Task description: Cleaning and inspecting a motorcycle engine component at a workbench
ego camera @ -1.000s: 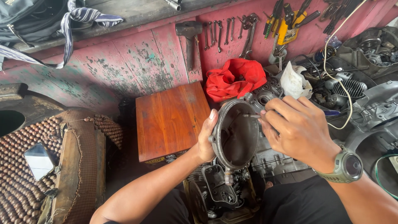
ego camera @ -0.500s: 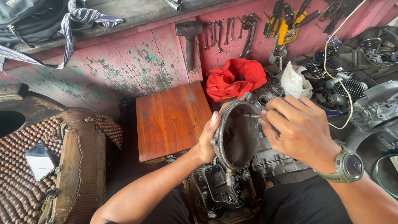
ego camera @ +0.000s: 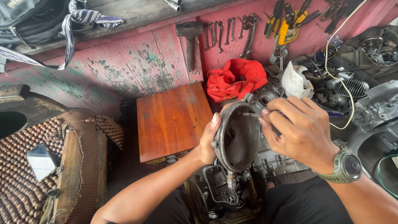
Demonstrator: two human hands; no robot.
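Observation:
My left hand [ego camera: 206, 140] grips the left rim of a round, dark metal engine cover [ego camera: 239, 139], holding it upright over a greasy engine block [ego camera: 232, 195] between my knees. My right hand [ego camera: 299, 130], with a green watch on its wrist, pinches a thin metal pin or small tool [ego camera: 252, 115] against the upper inside of the cover. The fingertips of my right hand hide where the pin ends.
A wooden box [ego camera: 172, 120] stands left of the cover. A red rag [ego camera: 235, 79] and white cloth [ego camera: 295, 81] lie behind it. Hammer [ego camera: 190, 37], wrenches [ego camera: 232, 31] and pliers hang on the pink wall. Engine parts [ego camera: 365, 95] crowd the right; a beaded seat [ego camera: 45, 161] with a phone lies left.
Both hands stay on the cover; my right hand's fingers have shifted slightly with the pin at the rim. Otherwise nothing has moved.

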